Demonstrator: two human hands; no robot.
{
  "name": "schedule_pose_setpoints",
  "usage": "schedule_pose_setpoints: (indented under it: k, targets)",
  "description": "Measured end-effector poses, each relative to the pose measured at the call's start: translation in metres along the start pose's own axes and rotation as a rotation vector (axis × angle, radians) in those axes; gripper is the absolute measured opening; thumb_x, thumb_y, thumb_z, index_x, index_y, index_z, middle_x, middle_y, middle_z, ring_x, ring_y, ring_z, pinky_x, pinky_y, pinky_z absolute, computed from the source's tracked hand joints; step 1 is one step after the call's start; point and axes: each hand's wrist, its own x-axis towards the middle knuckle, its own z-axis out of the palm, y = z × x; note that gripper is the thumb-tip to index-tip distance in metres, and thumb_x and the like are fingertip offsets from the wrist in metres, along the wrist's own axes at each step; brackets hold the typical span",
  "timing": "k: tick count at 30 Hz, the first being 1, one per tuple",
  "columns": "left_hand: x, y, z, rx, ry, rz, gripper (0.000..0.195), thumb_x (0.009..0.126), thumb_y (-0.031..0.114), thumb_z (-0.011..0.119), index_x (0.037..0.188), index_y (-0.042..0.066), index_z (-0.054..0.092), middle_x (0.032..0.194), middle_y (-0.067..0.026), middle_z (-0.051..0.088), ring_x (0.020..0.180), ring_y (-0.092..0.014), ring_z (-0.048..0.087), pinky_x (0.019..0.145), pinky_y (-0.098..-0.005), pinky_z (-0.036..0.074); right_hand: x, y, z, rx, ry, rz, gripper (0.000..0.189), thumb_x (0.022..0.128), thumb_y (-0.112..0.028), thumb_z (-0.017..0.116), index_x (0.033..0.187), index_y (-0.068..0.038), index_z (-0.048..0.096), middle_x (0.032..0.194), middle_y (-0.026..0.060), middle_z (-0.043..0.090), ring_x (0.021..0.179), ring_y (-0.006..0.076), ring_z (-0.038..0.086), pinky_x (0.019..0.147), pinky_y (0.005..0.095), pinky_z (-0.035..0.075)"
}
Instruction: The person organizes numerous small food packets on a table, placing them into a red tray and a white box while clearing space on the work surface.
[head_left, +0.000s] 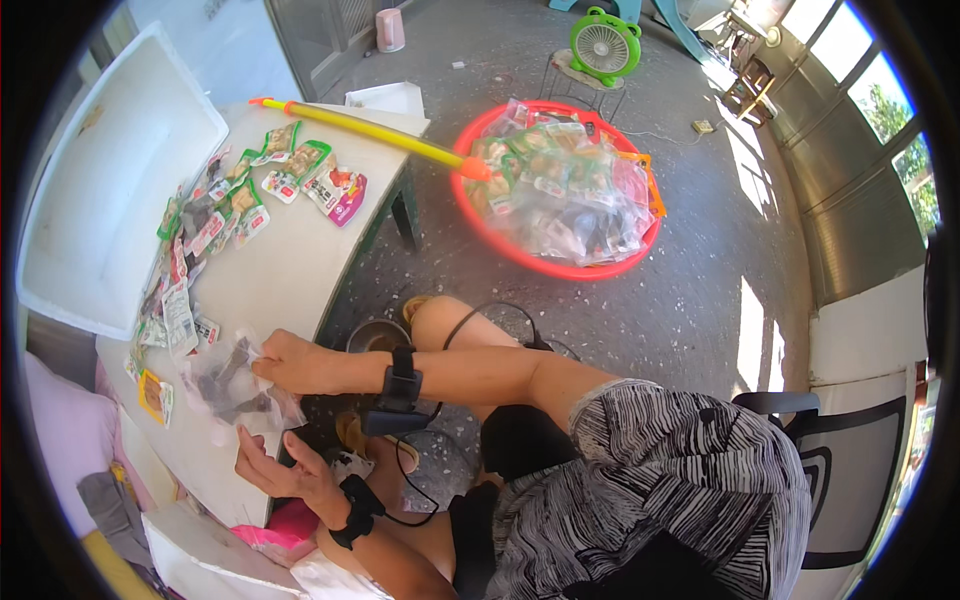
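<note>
My right hand, at the table's near side, is closed on the edge of a clear plastic bag with dark contents that I cannot make out. Just below that bag is my left hand, thumb and fingers apart, holding nothing. Small food packets with green, white and red print lie in a loose row along the pale table. A yellow-edged packet rests left of the bag, and a purple-and-white packet is farther up the table.
A white foam box stands tilted behind the packets. A yellow pole with orange ends reaches from the table over a red basin full of packets. Below the table edge is a metal bowl. A green frog-shaped fan stands on a stool.
</note>
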Motion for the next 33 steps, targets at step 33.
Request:
schedule_pose_setpoints:
  k: [33]
  targets:
    - [-0.018, -0.03, 0.011, -0.028, -0.189, -0.182, 0.026, 0.088, 0.014, 0.042, 0.099, -0.006, 0.054, 0.081, -0.0168, 0.052, 0.074, -0.03, 0.049, 0.065, -0.0367, 0.04, -0.155, 0.111, -0.379, -1.177, 0.593, -0.368, 0.014, 0.079, 0.001, 0.043, 0.085, 0.014, 0.04, 0.082, 0.0196, 0.051, 0.072, 0.0339, 0.061, 0.061, 0.0336, 0.056]
